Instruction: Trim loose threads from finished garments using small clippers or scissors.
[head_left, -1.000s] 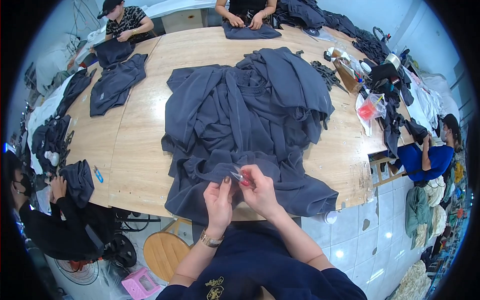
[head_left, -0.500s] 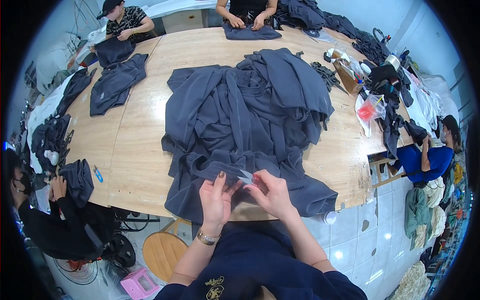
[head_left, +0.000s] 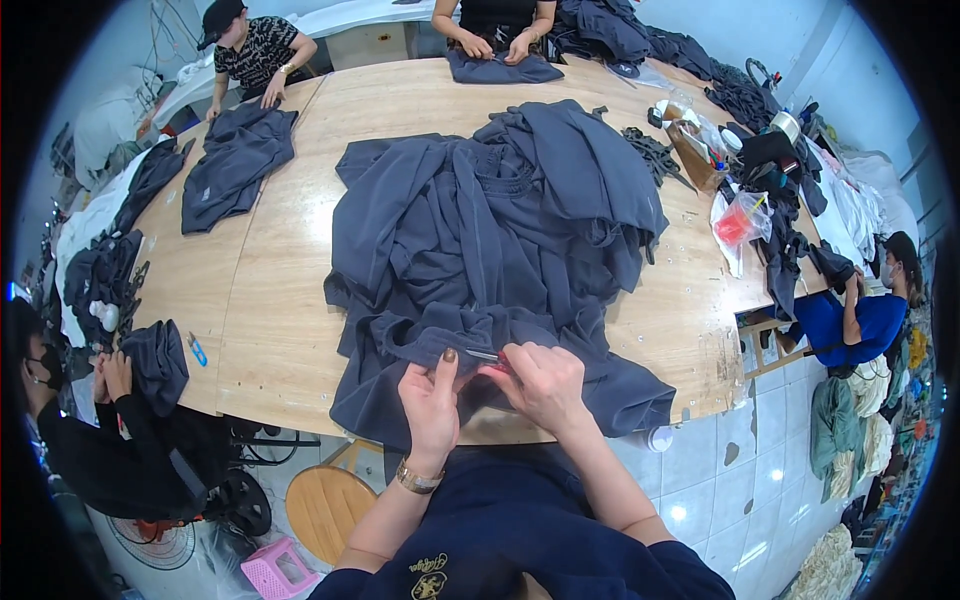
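Two bare hands of yours meet over the near edge of a dark grey garment heap (head_left: pixel 400 215). Your right hand (head_left: pixel 548 385) is closed around small snips (head_left: pixel 484 355), their slim blades pointing left. Your left hand (head_left: pixel 430 402) is half curled, thumb up, just beside the blade tips; whether it pinches cloth, a thread or nothing, I cannot tell.

The heap lies directly in front of you: its nearest folds run under and just beyond your fingertips, and the bulk spreads away past both hands, with a gathered waistband (head_left: pixel 500 177) toward its far part. With the snips held at the cloth, the work there looks under way and not finished. Most of the heap lies loose, rumpled and away from your fingers, so much may be left; which edges are done does not show.

Beyond your hands, the wooden table (head_left: pixel 680 320) carries the heap. To your left lie blue snips (head_left: pixel 197 349), apart from you, near a bunched garment (head_left: pixel 157 365) by a co-worker's hands. Farther off, another co-worker's hand (head_left: pixel 273 93) touches a spread garment (head_left: pixel 240 165), and at the far edge someone handles a dark piece (head_left: pixel 505 69).
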